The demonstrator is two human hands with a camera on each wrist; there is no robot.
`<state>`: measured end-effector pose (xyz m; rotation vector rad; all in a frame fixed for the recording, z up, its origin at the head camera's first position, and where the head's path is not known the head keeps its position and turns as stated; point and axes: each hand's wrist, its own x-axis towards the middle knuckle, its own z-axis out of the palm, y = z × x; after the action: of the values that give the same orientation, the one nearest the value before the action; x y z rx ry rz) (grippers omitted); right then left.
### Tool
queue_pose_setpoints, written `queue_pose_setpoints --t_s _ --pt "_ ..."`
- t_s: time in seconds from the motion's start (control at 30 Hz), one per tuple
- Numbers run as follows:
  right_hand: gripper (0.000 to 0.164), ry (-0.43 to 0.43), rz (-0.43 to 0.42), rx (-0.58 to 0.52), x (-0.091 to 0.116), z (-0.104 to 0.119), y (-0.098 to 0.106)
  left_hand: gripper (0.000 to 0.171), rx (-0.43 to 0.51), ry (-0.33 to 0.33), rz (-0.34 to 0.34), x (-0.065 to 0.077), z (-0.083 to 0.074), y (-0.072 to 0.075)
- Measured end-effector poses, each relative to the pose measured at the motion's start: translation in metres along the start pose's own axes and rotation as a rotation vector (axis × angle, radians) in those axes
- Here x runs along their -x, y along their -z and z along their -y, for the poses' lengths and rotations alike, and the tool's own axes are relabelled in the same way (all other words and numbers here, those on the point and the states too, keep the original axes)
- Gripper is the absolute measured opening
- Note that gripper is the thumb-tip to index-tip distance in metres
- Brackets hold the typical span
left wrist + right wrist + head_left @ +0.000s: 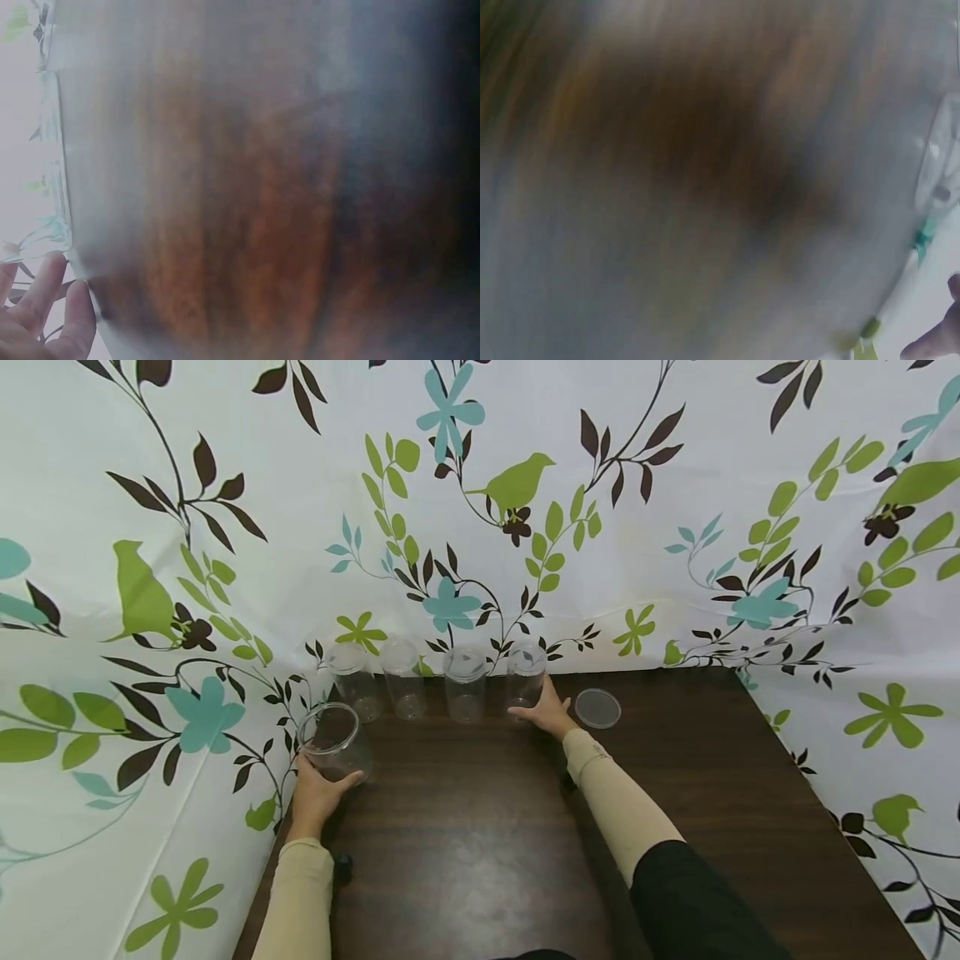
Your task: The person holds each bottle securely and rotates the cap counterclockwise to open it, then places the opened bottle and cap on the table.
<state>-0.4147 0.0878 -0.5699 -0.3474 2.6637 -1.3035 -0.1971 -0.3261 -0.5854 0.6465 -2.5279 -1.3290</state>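
Inside the L hand's (318, 793) curled fingers: clear wide-mouth jar (341, 758); R hand (551, 710) fingers grip rightmost clear tumbler (525, 665), round lid (597, 708) just outside them, so prob. best squeeze both lightly.

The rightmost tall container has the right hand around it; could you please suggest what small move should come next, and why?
Perhaps the right hand should release the rightmost tall container: it appears upright, in a row with the other three tall containers, and letting go would free the hand for the round lid just beside it.
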Motion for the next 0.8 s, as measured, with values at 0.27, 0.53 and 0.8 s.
queue_pose_setpoints --t_s 0.27,0.53,0.8 --pt "0.08 -0.008 -0.113 -0.135 0.001 0.002 -0.011 0.113 0.044 -0.052 0.006 -0.003 0.0 -0.008" --pt "0.079 0.032 -0.133 -0.205 0.016 0.007 -0.007 0.114 0.08 -0.082 -0.029 0.003 -0.002 -0.003" --pt "0.078 0.135 -0.065 -0.238 0.062 0.023 0.003 0.103 -0.236 0.065 0.364 0.039 -0.024 0.046"
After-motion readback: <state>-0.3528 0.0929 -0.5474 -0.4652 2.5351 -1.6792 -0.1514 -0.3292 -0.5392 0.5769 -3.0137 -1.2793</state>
